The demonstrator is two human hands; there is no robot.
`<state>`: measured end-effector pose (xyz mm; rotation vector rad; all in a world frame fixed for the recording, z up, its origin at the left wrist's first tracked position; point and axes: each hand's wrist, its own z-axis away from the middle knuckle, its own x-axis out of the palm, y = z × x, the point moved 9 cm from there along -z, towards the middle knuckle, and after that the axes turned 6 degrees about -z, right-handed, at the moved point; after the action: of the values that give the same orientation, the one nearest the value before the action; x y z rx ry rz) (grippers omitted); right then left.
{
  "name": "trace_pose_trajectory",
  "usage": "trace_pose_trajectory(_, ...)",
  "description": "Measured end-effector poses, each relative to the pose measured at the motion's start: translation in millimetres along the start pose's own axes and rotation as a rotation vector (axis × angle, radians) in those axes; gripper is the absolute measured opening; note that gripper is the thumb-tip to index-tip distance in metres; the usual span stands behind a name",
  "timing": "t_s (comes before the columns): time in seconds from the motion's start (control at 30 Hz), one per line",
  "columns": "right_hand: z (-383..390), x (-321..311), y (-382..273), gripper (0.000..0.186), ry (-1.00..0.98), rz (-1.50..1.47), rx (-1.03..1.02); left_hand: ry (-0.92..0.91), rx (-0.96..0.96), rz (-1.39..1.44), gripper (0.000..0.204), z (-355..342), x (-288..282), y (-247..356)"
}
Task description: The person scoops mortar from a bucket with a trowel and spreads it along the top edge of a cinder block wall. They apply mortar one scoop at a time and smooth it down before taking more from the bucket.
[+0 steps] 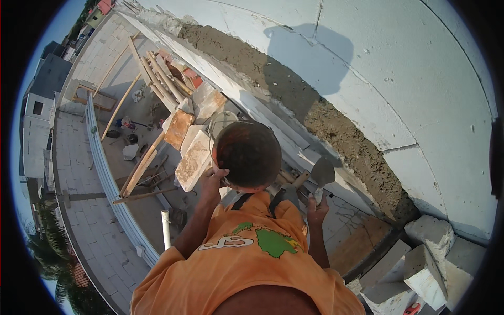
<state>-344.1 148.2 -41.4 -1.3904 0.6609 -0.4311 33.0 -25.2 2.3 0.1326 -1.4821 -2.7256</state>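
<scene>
In front of my body is a dark, round bucket point(248, 152) with its mouth facing me; its inside looks nearly bare, with dark residue. The fingers of my left hand point(211, 184) grip the bucket at its near left edge. Lower right of it, my right hand point(317, 210) is closed around the handle of a trowel point(323, 171), blade up. Beyond the trowel, a band of wet grey-brown mortar point(336, 131) runs along the foot of the pale block wall point(399, 68). Part of the mortar lies in shadow.
Broken block pieces point(193, 160) and wooden poles point(163, 84) are left of the bucket. Far below, a person in a white top point(130, 149) is near long pale pipes point(107, 168). Pale blocks point(428, 262) are piled lower right; a white pipe point(166, 228) stands by my left arm.
</scene>
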Motion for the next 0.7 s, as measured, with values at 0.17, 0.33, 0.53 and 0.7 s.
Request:
trace_pose_trajectory(0.17, -40, 49, -73, 0.027, -0.313, 0.684, -0.059, 0.025, 0.011, 0.111, 0.009, 21, -2, 8)
trace_pose_trajectory(0.33, -64, 140, -143, 0.031, -0.756, 1.139, -0.302, 0.073, 0.128, -0.013, 0.014, 31, -5, 15)
trace_pose_trajectory(0.53, -45, 240, -133, 0.019, -0.893, 1.099, -0.643, 0.209, 0.441, -0.32, 0.027, 61, 8, 53)
trace_pose_trajectory(0.7, -17, 248, -117, 0.021, -1.123, 0.92, -0.516, 0.219, 0.459, -0.266, 0.023, 62, -14, 52)
